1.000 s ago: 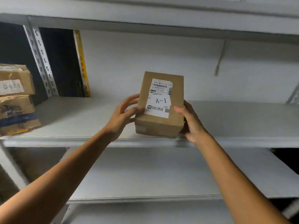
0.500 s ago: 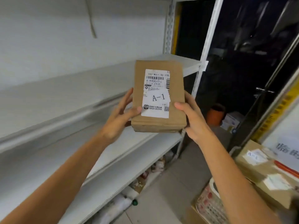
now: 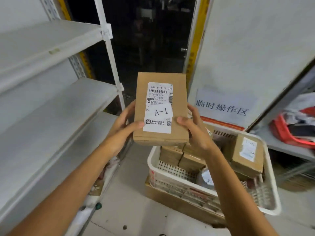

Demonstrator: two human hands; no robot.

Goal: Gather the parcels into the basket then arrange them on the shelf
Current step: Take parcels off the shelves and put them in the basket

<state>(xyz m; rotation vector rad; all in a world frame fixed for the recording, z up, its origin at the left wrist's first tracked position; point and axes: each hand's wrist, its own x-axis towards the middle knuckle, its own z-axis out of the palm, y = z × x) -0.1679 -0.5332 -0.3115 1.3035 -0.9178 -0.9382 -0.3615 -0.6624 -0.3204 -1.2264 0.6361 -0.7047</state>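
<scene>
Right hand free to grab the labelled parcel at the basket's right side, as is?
Probably not yet: the right hand grips the A-1 box with the left hand. The parcel itself lies uncovered on top in the basket.

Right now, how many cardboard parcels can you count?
4: the A-1 parcel held above; two parcels side by side at the basket's left end; a labelled parcel at its right. Others may hide beneath.

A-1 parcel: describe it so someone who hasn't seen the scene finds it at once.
Find the white shelving on the left and the white basket low to its right. Above the basket's left end, the left hand and right hand hold one brown parcel by its sides. Unlike the parcels in the basket, it is held up and its white label reads A-1.
</scene>
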